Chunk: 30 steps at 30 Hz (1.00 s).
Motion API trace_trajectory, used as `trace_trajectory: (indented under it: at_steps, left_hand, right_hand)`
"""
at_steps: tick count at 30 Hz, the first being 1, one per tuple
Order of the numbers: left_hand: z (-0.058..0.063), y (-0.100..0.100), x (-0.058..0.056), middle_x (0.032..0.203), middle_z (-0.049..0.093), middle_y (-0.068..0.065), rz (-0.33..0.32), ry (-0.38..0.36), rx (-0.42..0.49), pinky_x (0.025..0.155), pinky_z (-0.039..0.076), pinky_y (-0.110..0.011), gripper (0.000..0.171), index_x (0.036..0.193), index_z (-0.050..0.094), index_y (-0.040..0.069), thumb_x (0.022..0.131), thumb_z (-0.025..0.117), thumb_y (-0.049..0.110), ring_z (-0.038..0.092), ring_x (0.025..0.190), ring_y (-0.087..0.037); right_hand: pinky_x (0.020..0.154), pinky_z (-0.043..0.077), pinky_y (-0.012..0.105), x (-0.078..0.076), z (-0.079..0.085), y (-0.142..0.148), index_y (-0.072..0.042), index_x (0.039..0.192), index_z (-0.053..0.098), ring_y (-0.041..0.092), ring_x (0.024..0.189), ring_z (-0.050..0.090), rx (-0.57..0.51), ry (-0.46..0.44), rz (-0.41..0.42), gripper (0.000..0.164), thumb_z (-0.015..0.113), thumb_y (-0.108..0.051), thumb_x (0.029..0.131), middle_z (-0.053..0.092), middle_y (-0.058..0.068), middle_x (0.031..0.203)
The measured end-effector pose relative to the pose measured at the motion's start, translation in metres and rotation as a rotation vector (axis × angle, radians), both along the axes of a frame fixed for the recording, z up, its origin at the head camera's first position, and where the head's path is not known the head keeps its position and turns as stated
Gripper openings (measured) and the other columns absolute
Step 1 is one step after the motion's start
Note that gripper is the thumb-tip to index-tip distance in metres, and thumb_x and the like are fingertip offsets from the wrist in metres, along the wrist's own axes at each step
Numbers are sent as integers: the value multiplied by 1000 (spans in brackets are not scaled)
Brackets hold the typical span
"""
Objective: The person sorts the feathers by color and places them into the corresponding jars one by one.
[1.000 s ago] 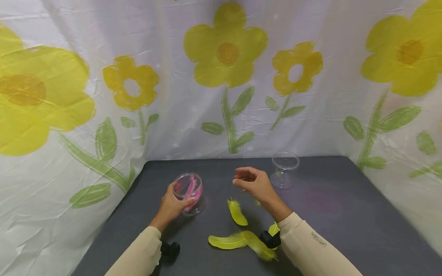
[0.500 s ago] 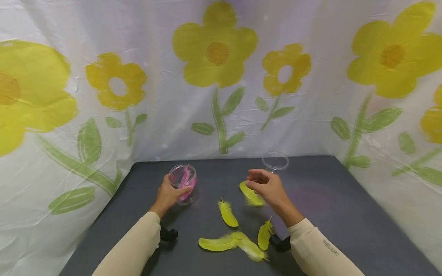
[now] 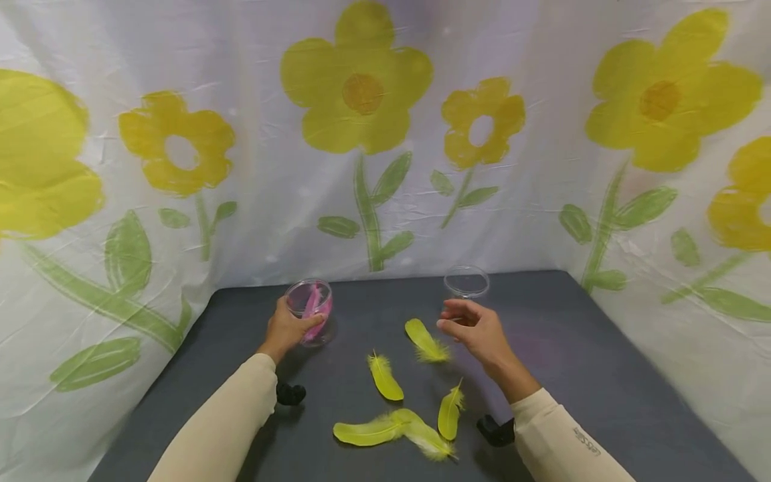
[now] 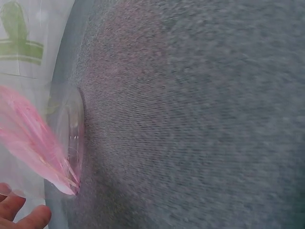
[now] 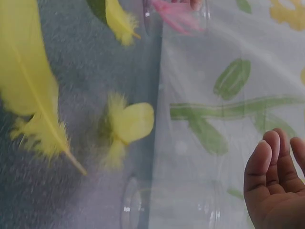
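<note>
My left hand (image 3: 290, 329) grips a clear plastic cup (image 3: 308, 294) with a wide bowl and a round foot, at the back left of the table. Pink feathers (image 3: 312, 312) stand inside it; in the left wrist view the pink feathers (image 4: 33, 138) show through the clear wall, above the cup's foot (image 4: 74, 138). My right hand (image 3: 478, 333) hovers over the table with loosely bent fingers and nothing between them. Just behind it is a second clear cup (image 3: 466, 292), its lower part hidden by the hand. A yellow feather (image 3: 425, 340) lies left of the right hand.
More yellow feathers lie nearer the front: one feather (image 3: 384, 377) in the middle, another feather (image 3: 449, 414) to its right, and an overlapping pair (image 3: 369, 432). A flower-printed white curtain (image 3: 271, 221) hangs around the dark table (image 3: 578, 402).
My left hand has shifted the cup with pink feathers towards the back of the table. My right hand has moved right, uncovering yellow feathers. The view has swung to the right.
</note>
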<state>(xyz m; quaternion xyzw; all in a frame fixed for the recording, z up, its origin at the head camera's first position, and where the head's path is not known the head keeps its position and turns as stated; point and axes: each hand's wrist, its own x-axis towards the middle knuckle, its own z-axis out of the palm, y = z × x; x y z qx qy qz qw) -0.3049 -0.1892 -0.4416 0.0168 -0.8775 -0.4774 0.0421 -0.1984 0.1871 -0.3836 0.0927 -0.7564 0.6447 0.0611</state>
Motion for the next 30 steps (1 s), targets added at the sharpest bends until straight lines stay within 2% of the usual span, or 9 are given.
trace_trajectory:
  at_steps: [5,10,15,19,24,30]
  left_hand:
    - [1,-2,-4,142,34,-31,21,12,8,98,36,-60,108,149,13,-2,78,80,41,40,125,-46]
    - [-1,-1,-6,143,35,-31,32,13,7,99,35,-60,109,150,12,-1,77,81,43,39,126,-46]
    - [-2,2,-7,144,34,-31,38,9,0,99,35,-60,112,150,11,-1,75,81,45,38,127,-47]
    - [-2,3,-8,145,33,-30,42,12,0,100,34,-60,114,150,11,-1,74,81,46,36,129,-46]
    - [-3,4,-9,145,34,-29,50,16,4,101,33,-59,113,150,13,-1,74,82,46,36,129,-45]
    - [-3,7,-7,144,34,-29,48,21,22,101,33,-59,111,150,12,0,75,81,44,37,128,-44]
  right_hand:
    - [76,52,35,-1,-3,8,-5,128,58,23,95,63,-10,-3,-36,48,75,-19,86,60,22,116]
    - [76,50,30,-7,-8,22,-6,133,54,23,97,59,22,21,-190,54,75,-22,86,59,18,115]
    - [85,44,37,-21,-15,36,-7,144,38,27,109,48,43,58,-360,73,76,-27,85,50,17,123]
    - [95,38,47,-33,-21,44,-9,151,22,31,122,39,47,58,-436,91,78,-32,83,39,17,136]
    - [102,31,53,-49,-30,49,-11,154,8,33,134,27,92,36,-470,105,78,-38,81,25,17,149]
    - [107,24,55,-70,-44,51,-9,154,1,36,141,18,221,-18,-432,118,77,-54,76,14,20,154]
